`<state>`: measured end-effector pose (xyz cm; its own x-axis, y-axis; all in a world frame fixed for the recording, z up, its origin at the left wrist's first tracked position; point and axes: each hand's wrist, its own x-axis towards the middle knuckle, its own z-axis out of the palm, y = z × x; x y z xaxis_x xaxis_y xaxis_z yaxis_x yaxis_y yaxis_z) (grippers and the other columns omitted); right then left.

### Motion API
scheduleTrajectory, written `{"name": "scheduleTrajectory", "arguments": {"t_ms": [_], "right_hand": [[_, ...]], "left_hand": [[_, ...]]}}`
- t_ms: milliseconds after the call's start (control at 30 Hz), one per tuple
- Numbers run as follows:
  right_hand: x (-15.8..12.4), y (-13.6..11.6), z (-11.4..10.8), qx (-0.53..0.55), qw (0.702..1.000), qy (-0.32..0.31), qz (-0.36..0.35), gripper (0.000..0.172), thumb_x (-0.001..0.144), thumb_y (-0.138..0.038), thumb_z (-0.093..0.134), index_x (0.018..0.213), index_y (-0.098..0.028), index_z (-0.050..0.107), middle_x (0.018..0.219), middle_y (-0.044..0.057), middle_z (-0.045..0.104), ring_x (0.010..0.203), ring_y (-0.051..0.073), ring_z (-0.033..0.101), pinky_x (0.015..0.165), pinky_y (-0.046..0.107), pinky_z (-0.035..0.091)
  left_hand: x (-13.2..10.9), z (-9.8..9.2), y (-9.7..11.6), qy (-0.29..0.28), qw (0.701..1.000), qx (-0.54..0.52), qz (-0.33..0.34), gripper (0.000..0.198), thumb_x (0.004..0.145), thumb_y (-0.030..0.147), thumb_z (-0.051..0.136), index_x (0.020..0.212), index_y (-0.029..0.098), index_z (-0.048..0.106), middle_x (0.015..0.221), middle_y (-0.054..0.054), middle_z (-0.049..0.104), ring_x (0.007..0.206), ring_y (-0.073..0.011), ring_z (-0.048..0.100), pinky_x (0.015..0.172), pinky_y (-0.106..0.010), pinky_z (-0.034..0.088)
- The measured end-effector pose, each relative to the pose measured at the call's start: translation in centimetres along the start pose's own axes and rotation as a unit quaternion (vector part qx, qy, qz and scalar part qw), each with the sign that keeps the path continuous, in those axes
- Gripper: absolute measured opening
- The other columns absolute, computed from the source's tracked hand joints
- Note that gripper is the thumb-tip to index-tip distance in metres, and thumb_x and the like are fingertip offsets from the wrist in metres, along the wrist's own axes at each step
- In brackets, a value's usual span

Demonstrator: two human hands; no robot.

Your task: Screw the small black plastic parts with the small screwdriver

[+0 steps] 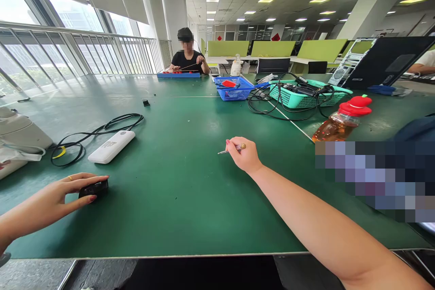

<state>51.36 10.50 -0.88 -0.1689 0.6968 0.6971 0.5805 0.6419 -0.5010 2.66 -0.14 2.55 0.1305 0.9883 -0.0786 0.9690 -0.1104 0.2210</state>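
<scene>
While open worktop (183, 199) was bounded by far basket (294, 100) and right bottle (336, 125), black object (95, 188) was held by left hand (66, 190), tool (241, 147) by right hand (245, 155).

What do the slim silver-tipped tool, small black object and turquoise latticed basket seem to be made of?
The slim silver-tipped tool in the right hand: shaft probably metal, thin and silvery; handle mostly hidden.
The small black object at the left hand: likely plastic, showing faint gloss.
The turquoise latticed basket: apparently smooth moulded plastic, with even colour and regular holes.

The power bank (112, 147) lies left of the screwdriver (241, 147).
</scene>
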Motion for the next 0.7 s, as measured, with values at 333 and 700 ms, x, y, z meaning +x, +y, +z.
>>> {"name": "scheduleTrajectory", "arguments": {"t_ms": [333, 700], "right_hand": [[0.0, -0.2, -0.1, 0.004, 1.0, -0.01, -0.003, 0.041, 0.092, -0.032, 0.04, 0.052, -0.022, 0.045, 0.055, 0.0, 0.055, 0.056, 0.014, 0.052, 0.061, 0.027, 0.04], [0.0, -0.3, -0.2, 0.003, 1.0, -0.009, -0.006, 0.041, 0.091, -0.031, 0.041, 0.052, -0.022, 0.046, 0.054, -0.001, 0.055, 0.057, 0.013, 0.052, 0.061, 0.027, 0.04]], "left_hand": [[-0.5, 1.1, 0.4, 0.018, 0.997, 0.067, -0.041, 0.062, 0.077, 0.062, 0.047, 0.13, 0.032, 0.057, 0.133, -0.002, 0.056, 0.112, -0.0264, 0.059, 0.096, -0.034, 0.047], [-1.5, 2.6, -0.4, 0.072, 0.993, 0.075, -0.056, 0.061, 0.078, 0.059, 0.045, 0.131, 0.03, 0.056, 0.128, -0.002, 0.062, 0.113, -0.0281, 0.059, 0.096, -0.039, 0.047]]}}
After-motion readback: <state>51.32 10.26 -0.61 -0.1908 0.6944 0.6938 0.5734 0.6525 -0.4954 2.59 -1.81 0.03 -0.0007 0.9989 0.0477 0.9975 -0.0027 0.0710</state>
